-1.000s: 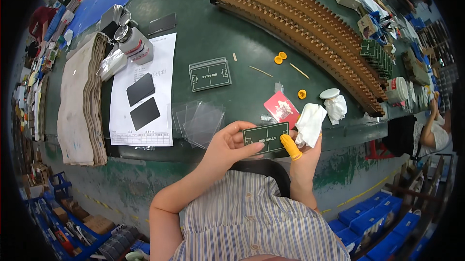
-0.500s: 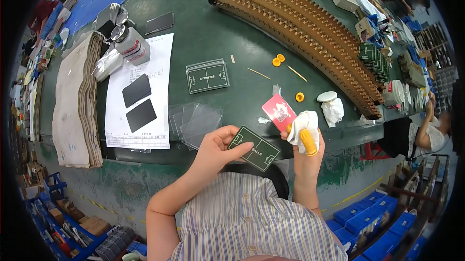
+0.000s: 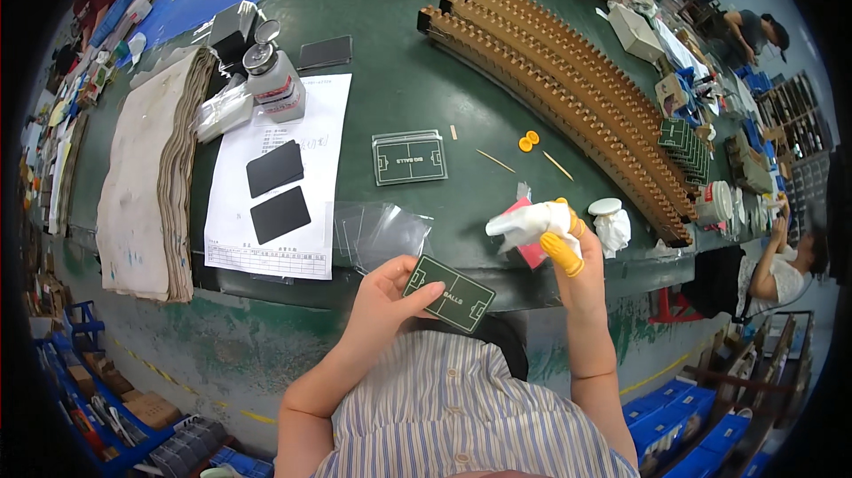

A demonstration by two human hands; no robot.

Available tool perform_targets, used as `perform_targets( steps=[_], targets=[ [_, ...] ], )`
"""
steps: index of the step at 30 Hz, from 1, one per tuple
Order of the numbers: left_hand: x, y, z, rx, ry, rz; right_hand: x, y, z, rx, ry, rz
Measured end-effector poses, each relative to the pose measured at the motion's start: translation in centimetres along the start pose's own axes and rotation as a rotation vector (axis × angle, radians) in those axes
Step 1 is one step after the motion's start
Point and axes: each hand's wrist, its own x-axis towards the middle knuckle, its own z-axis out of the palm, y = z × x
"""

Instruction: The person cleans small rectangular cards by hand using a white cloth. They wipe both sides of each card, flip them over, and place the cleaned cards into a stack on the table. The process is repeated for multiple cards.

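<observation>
My left hand [image 3: 390, 300] grips a dark green card [image 3: 455, 299] printed with white pitch lines, thumb on its face, just in front of the table's near edge. In my right hand [image 3: 575, 258], whose fingers wear yellow finger cots, is a bunched white cloth [image 3: 524, 222]. Under the cloth lies a pink-red card [image 3: 533, 255], mostly covered; whether the cloth touches it I cannot tell. Clear plastic sleeves [image 3: 377, 238] lie beyond my left hand. Farther off, a similar green card in a clear holder [image 3: 409, 158] rests on the table.
Wooden notched racks [image 3: 559, 96] curve across the right. A wrapped white pad [image 3: 612, 229] stands beside my right hand. Two yellow finger cots [image 3: 529, 141] and wooden sticks [image 3: 557, 165] lie ahead. At left are a dispenser bottle [image 3: 274, 83], black cards [image 3: 280, 215] on paper, and stacked boards [image 3: 151, 176].
My right hand has brought the white cloth across the pink-red card, which showed largely uncovered before. My left hand keeps the green card, now tilted less. The whole view has shifted slightly.
</observation>
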Motion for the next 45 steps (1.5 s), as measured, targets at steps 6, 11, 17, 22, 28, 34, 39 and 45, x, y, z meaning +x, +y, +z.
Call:
perform_targets(
  steps=[6,11,17,22,28,34,39,45],
  targets=[
    [-0.7,0.1,-0.9,-0.031,0.005,0.044,1.7,-0.4,0.3,-0.224,-0.157,-0.015],
    [-1.1,0.0,-1.5,-0.068,-0.001,0.071,2.6,0.3,-0.1,-0.127,-0.186,0.188],
    [-1.1,-0.4,-2.4,-0.025,-0.104,0.030,1.9,-2.4,3.8,-0.355,-0.227,-0.020],
    [-1.1,-0.3,-1.5,-0.092,-0.271,0.163,2.0,-4.5,6.2,-1.191,-0.592,-0.644],
    [-0.1,-1.2,-1.7,-0.187,-0.154,-0.084,2.9,-5.5,6.4,-1.039,-0.891,-0.150],
    [0.3,-2.1,-1.7,-0.200,-0.134,-0.103,6.3,-4.6,7.4,-1.201,-0.948,-0.478],
    [0.1,-1.8,-1.4,-0.140,-0.150,-0.108,8.5,-2.4,7.2,-1.156,-1.106,-0.565],
    [-0.4,-1.5,-1.4,-0.096,-0.133,-0.015,9.1,-4.5,8.1,-1.219,-1.047,-0.433]
  ],
)
